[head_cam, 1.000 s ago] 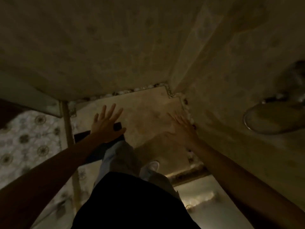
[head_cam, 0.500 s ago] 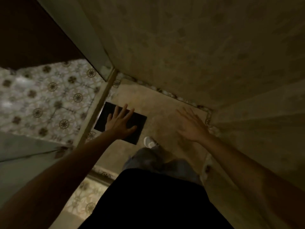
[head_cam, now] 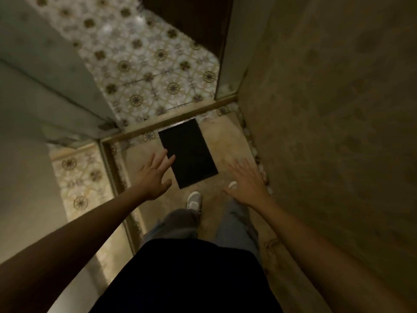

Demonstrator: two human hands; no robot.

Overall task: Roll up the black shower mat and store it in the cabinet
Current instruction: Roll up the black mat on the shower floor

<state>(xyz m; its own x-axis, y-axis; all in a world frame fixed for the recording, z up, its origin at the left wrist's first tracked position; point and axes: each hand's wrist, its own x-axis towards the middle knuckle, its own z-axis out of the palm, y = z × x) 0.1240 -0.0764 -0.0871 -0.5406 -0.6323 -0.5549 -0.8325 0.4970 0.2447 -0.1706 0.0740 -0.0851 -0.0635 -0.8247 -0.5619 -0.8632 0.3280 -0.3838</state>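
Observation:
The black shower mat (head_cam: 188, 154) lies flat and unrolled on the beige shower floor, just inside the threshold. My left hand (head_cam: 155, 176) hovers with fingers spread at the mat's left edge, its fingertips over the mat's side. My right hand (head_cam: 247, 184) is held out to the right of the mat, fingers apart, holding nothing. Both hands are well above the floor. No cabinet is in view.
A brass threshold strip (head_cam: 171, 120) separates the shower from the patterned tile floor (head_cam: 144, 71) beyond. The brown shower wall (head_cam: 327, 109) stands close on the right, glass panels (head_cam: 56, 91) on the left. My white shoes (head_cam: 194, 199) stand right behind the mat.
My view has swung round toward the shower entrance. The whole mat now shows ahead of my feet; my left hand no longer covers it. Both hands stay spread and empty.

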